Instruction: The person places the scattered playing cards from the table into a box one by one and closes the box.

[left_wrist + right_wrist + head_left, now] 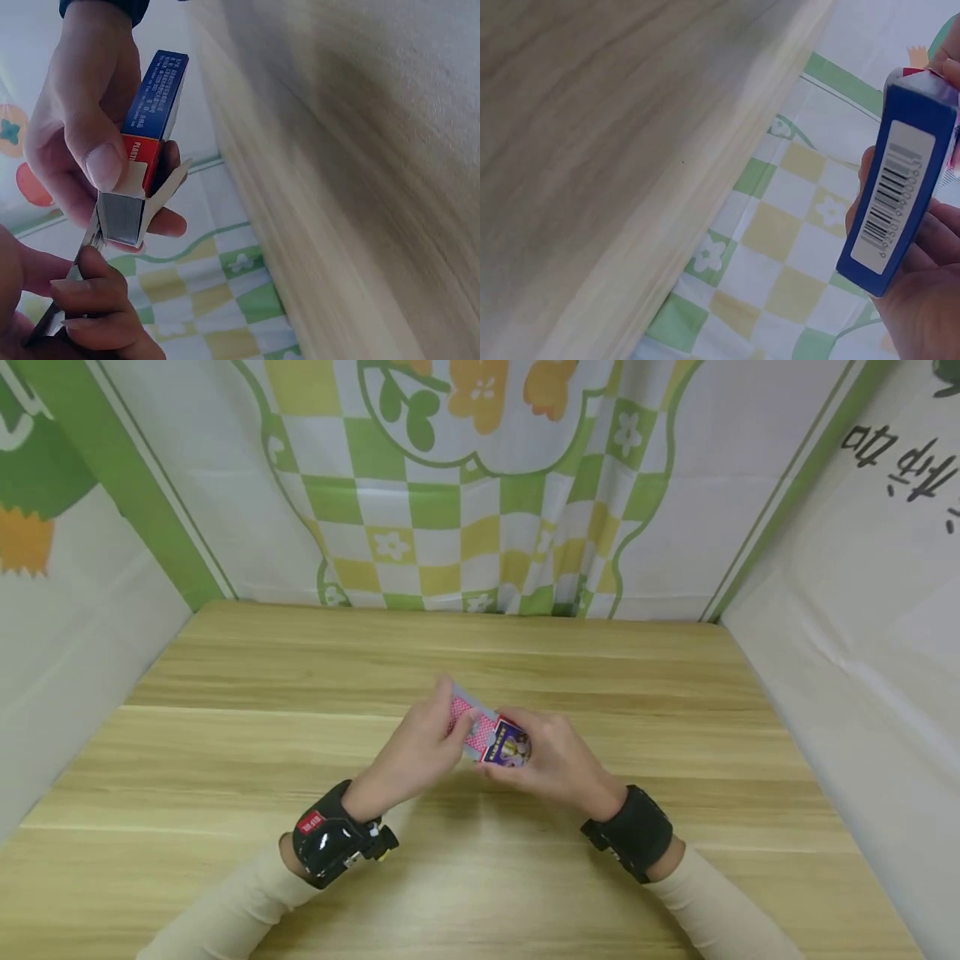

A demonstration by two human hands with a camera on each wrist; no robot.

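Above the middle of the table, my right hand grips a small blue and red playing-card box by its sides. My left hand pinches playing cards with red patterned backs, thumb on top, and they lie against the box's end. In the left wrist view the cards show as a thin edge beside the box's open end, where a white flap sticks out. Grey shows inside that end. A barcode on the box's blue narrow side faces the right wrist camera.
The wood-grain table lies under both hands. Behind it hangs a green, yellow and white checked curtain. White cloth walls stand on both sides. Each wrist wears a black strap with a small camera.
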